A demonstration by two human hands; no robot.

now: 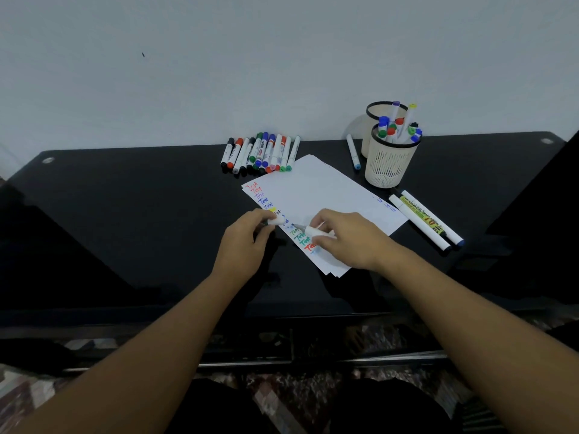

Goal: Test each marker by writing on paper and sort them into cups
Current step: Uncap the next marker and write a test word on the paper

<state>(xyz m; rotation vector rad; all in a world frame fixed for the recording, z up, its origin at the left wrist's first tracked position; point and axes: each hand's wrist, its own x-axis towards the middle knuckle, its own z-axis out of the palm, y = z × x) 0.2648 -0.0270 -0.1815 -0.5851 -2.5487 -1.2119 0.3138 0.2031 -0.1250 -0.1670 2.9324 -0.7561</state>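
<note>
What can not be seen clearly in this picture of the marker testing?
Head view only:
- Marker in the right hand: ink colour unclear; fingers cover the barrel.
- Cap the left hand pinches: mostly hidden by fingertips.
- Rear cup: contents screened by the front cup.
- Labels on the marker row: too small.

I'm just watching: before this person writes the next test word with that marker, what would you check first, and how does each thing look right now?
1. Cap off: ok. The left hand pinches a white cap, apart from the marker.
2. Marker held: ok. The right hand grips the marker, tip towards the paper.
3. Tip touching the paper: cannot tell, too small.
4. Room to write: ok. The left edge holds a column of coloured test words, but most of the sheet is bare.
5. Cup within reach: ok, probably. The front mesh cup stands beside the paper, already crowded with markers.
6. More markers waiting: ok. A row of markers lies beyond the paper.
</note>
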